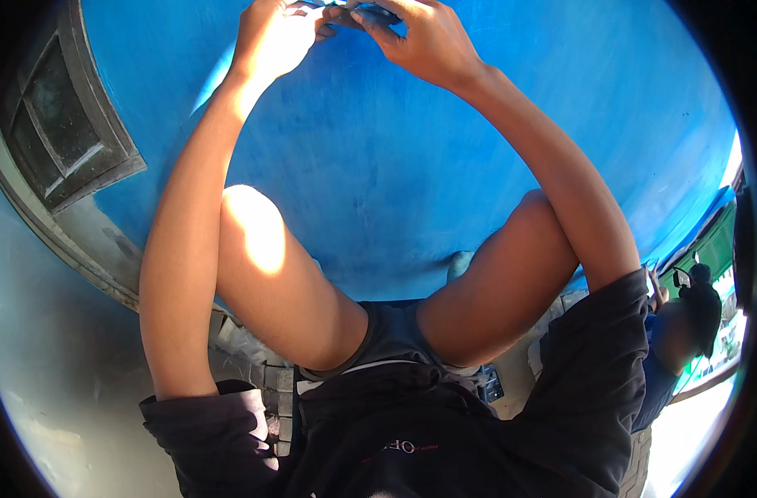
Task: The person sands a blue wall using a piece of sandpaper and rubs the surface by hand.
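Observation:
My left hand (277,38) and my right hand (423,42) are raised close together at the top edge of the view. Pinched between their fingers is a small dark object (383,15), partly hidden by the fingers and cut off by the frame, so its kind cannot be made out. Blue-stained or shadowed fingertips of the right hand press on its near side. Bright sunlight washes out the back of the left hand. Behind both hands stretches a blue painted wall (378,155).
Below are my bare knees, spread apart. A framed window (60,118) is set in the wall at left. A smartphone (493,383) lies beside my right thigh. Paving blocks (285,380) cover the ground. Another person (662,367) sits close at the right.

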